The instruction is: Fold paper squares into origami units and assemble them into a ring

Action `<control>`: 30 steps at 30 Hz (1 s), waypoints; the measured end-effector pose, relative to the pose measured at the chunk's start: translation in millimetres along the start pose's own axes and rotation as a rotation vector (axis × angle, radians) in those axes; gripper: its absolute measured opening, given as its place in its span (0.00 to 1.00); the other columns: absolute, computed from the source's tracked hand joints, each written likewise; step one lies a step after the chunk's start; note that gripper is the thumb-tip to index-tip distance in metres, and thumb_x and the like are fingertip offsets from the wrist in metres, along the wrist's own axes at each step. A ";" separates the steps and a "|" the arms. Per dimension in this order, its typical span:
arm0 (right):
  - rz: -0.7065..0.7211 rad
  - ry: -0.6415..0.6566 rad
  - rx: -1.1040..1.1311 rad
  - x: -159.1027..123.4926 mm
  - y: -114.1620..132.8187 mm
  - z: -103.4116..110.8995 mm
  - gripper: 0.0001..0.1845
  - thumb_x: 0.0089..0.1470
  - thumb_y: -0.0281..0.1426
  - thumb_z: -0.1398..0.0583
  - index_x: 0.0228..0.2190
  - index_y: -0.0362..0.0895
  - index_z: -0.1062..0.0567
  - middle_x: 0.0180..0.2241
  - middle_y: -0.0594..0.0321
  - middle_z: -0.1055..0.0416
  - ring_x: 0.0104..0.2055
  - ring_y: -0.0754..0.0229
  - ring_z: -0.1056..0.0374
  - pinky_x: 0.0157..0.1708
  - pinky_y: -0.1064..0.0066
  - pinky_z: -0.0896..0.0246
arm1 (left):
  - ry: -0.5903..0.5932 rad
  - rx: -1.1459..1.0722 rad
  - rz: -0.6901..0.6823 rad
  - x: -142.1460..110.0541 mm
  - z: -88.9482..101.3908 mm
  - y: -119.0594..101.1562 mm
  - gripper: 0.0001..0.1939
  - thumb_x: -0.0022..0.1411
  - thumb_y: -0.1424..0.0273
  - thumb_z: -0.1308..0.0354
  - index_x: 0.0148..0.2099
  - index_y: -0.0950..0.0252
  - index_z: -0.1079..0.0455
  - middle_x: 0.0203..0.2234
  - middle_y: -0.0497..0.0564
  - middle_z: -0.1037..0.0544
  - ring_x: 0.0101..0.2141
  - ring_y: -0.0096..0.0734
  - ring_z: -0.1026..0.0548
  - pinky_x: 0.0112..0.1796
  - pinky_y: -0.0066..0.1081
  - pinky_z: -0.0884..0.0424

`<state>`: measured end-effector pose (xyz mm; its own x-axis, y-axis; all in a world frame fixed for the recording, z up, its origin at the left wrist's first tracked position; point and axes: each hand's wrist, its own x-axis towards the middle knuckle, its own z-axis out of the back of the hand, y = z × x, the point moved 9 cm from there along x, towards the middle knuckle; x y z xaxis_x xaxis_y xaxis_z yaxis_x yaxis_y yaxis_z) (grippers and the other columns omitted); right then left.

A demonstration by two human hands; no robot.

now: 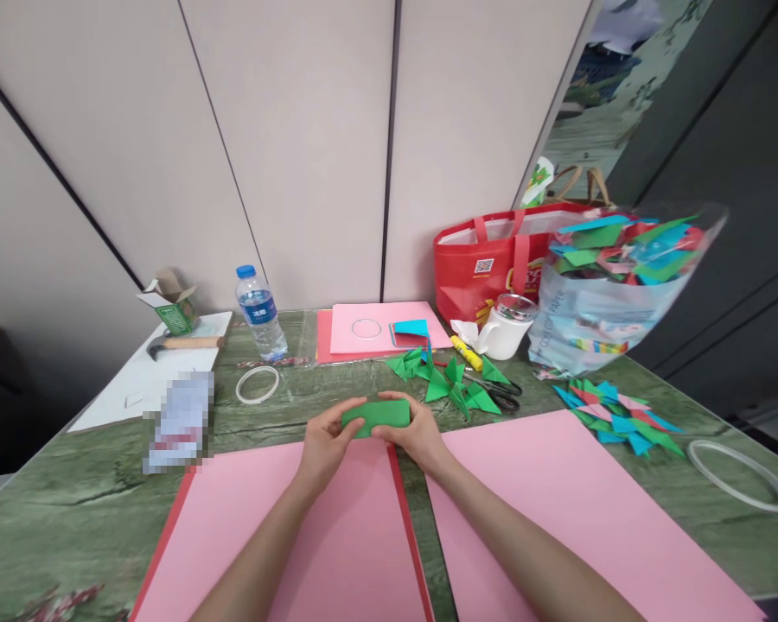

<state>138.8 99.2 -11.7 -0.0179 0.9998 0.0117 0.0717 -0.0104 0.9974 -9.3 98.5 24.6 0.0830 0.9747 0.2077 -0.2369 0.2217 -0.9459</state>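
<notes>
A folded green paper is held between both hands just above the table's middle. My left hand pinches its left end with thumb and fingers closed on it. My right hand grips the right end the same way. Beneath the hands lies a large pink sheet on a red one. Just beyond the hands sits a cluster of folded green paper pieces beside black scissors.
A second pink sheet lies at right. Behind stand a water bottle, a white mug, a red bag, a plastic bag of folded papers, loose coloured pieces, two tape rings and a small green box.
</notes>
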 end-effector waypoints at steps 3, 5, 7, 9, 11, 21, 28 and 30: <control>-0.021 -0.021 0.000 -0.1 0.0 1.5 0.29 0.27 0.32 0.32 0.37 0.43 0.30 0.19 0.70 0.35 0.18 0.66 0.41 0.17 0.74 0.41 | 0.006 -0.001 0.015 -0.3 -0.6 0.9 0.14 0.49 0.69 0.42 0.41 0.63 0.28 0.35 0.50 0.22 0.31 0.31 0.26 0.28 0.25 0.31; -0.020 -0.009 0.017 0.6 0.5 0.9 0.30 0.27 0.32 0.32 0.38 0.43 0.30 0.20 0.70 0.34 0.18 0.66 0.40 0.18 0.73 0.40 | 0.008 -0.004 0.018 -0.2 -0.3 0.6 0.14 0.49 0.69 0.42 0.41 0.63 0.28 0.34 0.49 0.22 0.30 0.31 0.26 0.27 0.25 0.31; -0.014 0.036 0.045 2.0 0.3 -1.6 0.27 0.28 0.33 0.32 0.36 0.43 0.30 0.22 0.69 0.33 0.20 0.65 0.38 0.20 0.73 0.38 | -0.005 -0.013 0.019 0.5 1.7 0.4 0.14 0.49 0.69 0.42 0.41 0.64 0.28 0.34 0.50 0.22 0.30 0.32 0.26 0.27 0.25 0.31; -0.029 0.102 0.086 3.3 -2.7 -5.6 0.22 0.30 0.33 0.33 0.33 0.42 0.30 0.22 0.68 0.32 0.22 0.65 0.37 0.22 0.73 0.38 | -0.027 -0.023 0.022 1.6 4.8 1.3 0.15 0.49 0.69 0.42 0.41 0.64 0.28 0.35 0.50 0.22 0.32 0.33 0.26 0.28 0.26 0.31; -0.046 0.147 0.117 4.0 -6.0 -8.1 0.19 0.32 0.33 0.33 0.31 0.41 0.29 0.22 0.68 0.32 0.22 0.66 0.37 0.23 0.74 0.38 | -0.032 -0.033 0.025 2.9 6.4 3.5 0.15 0.49 0.68 0.42 0.42 0.64 0.28 0.37 0.50 0.23 0.33 0.33 0.26 0.30 0.26 0.30; -0.033 0.107 0.070 3.4 -8.5 -7.3 0.16 0.34 0.35 0.34 0.26 0.40 0.30 0.18 0.68 0.33 0.19 0.67 0.40 0.20 0.74 0.42 | 0.028 0.006 -0.016 2.7 3.2 2.5 0.17 0.52 0.66 0.43 0.45 0.63 0.29 0.42 0.52 0.25 0.42 0.38 0.29 0.40 0.31 0.32; -0.003 0.085 0.041 4.5 -6.3 -3.6 0.13 0.35 0.35 0.35 0.24 0.41 0.30 0.18 0.68 0.33 0.19 0.67 0.40 0.20 0.74 0.43 | 0.025 0.020 -0.029 3.0 1.2 0.4 0.12 0.48 0.68 0.40 0.38 0.62 0.25 0.34 0.50 0.21 0.37 0.37 0.26 0.41 0.35 0.32; -0.004 0.086 0.030 4.5 -6.3 -3.3 0.14 0.35 0.36 0.35 0.25 0.41 0.29 0.18 0.68 0.33 0.19 0.67 0.40 0.19 0.74 0.43 | 0.025 0.014 -0.006 3.2 1.0 2.2 0.11 0.47 0.68 0.39 0.35 0.63 0.24 0.31 0.51 0.21 0.35 0.38 0.26 0.38 0.34 0.31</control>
<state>135.0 103.7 -17.7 -0.1041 0.9945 0.0149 0.1017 -0.0042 0.9948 -10.5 102.1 23.4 0.1087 0.9723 0.2070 -0.2503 0.2283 -0.9409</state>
